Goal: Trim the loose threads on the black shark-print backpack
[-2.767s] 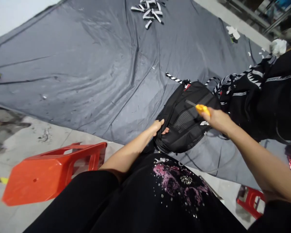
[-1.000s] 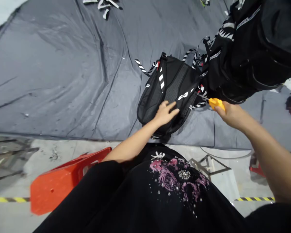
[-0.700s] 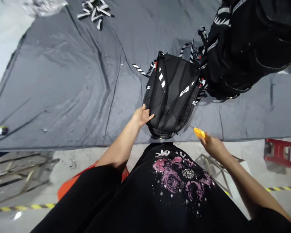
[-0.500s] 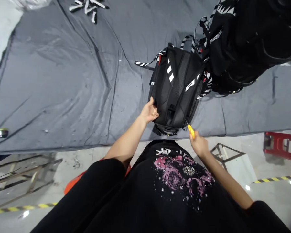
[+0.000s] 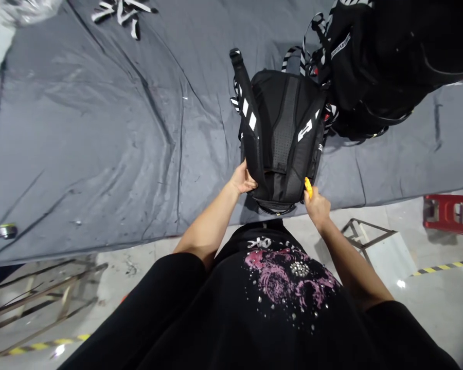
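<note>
A black backpack [image 5: 282, 123] lies on the grey-covered table with its padded back facing up and its bottom end towards me. My left hand [image 5: 244, 179] is closed on its lower left edge, the fingers partly hidden by the left shoulder strap [image 5: 250, 110]. That strap stands raised, its buckle end pointing away from me. At the lower right side of the backpack, my right hand [image 5: 317, 204] is closed around a small yellow-handled tool [image 5: 308, 188]. The tool's tip is hidden against the bag, and its exact kind cannot be made out.
More black backpacks [image 5: 374, 77] are piled at the right. Several black-and-white strap pieces [image 5: 122, 13] lie at the far left on the grey cover [image 5: 111, 128]. Beyond the near table edge are a red stool [image 5: 449, 213], a metal-framed stand [image 5: 381, 246] and a wooden frame [image 5: 42, 293].
The left shoulder strap has swung up off the bag. My right hand has moved the yellow-handled tool up against the bag's right side. My left hand stays at the lower left edge.
</note>
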